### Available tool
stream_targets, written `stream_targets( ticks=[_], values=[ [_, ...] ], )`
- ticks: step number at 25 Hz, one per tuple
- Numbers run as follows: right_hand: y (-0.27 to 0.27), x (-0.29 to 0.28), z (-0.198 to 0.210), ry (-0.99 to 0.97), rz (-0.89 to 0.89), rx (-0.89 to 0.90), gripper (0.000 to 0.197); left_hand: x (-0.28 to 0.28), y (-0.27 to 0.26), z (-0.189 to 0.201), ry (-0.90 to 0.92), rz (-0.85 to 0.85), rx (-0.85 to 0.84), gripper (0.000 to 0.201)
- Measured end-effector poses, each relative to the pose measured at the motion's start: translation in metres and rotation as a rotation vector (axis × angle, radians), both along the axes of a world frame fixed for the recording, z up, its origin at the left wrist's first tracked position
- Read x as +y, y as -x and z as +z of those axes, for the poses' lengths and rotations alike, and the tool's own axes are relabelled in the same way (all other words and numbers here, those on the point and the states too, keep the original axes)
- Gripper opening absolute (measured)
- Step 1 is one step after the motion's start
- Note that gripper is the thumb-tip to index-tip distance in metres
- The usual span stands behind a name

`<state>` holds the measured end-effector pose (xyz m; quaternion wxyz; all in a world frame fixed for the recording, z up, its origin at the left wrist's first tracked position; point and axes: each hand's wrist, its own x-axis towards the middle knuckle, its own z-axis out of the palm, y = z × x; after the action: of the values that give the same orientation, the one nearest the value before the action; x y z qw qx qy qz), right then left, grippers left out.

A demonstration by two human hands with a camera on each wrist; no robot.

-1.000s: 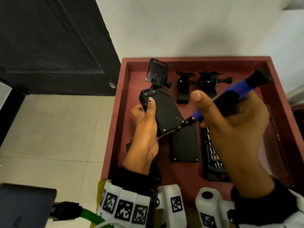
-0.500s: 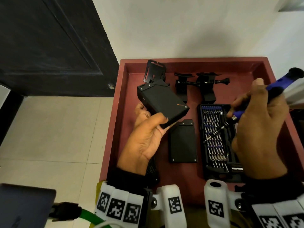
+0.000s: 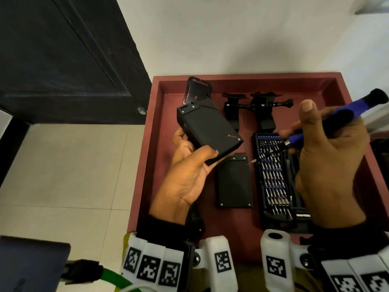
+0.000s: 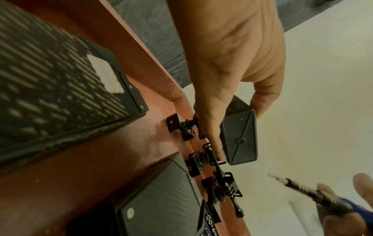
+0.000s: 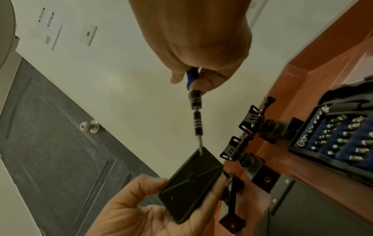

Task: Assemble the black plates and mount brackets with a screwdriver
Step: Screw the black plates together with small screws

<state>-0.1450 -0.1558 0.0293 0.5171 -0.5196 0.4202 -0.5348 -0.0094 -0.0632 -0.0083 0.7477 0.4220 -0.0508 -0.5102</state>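
My left hand (image 3: 189, 148) grips a black box-shaped plate assembly (image 3: 208, 131) by its near end and holds it tilted above the red tray (image 3: 231, 77). In the left wrist view its end face (image 4: 240, 137) sits between thumb and fingers. My right hand (image 3: 303, 127) grips a blue-and-black screwdriver (image 3: 341, 116) over the bit case (image 3: 273, 180). The tip (image 3: 252, 162) points left, a short way from the box. A flat black plate (image 3: 233, 182) lies on the tray. Two mount brackets (image 3: 231, 106) (image 3: 265, 110) stand at the back, and a third (image 3: 197, 89) is behind the box.
A perforated black plate (image 4: 50, 71) lies on the tray under my left wrist. A dark door (image 3: 63, 60) and tiled floor are left of the tray. A laptop corner (image 3: 31, 266) and a green cable (image 3: 113, 279) sit at the lower left.
My right hand drew the screwdriver off the box and swung right over the bit case. My left hand turned the box flatter and shifted its grip to the near end.
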Motion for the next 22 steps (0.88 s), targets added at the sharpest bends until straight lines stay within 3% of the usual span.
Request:
stream_targets(
  ticks=[9, 14, 22],
  values=[
    [0.000, 0.002, 0.010, 0.091, 0.124, -0.058, 0.018, 0.000, 0.001, 0.005, -0.032, 0.035, -0.060, 0.079],
    [0.001, 0.004, 0.008, 0.143, 0.147, -0.016, 0.016, -0.002, 0.002, 0.007, -0.107, 0.070, -0.115, 0.062],
    [-0.002, 0.010, 0.013, 0.215, 0.223, 0.127, 0.017, -0.001, 0.001, 0.004, -0.139, 0.075, -0.182, 0.059]
  ],
)
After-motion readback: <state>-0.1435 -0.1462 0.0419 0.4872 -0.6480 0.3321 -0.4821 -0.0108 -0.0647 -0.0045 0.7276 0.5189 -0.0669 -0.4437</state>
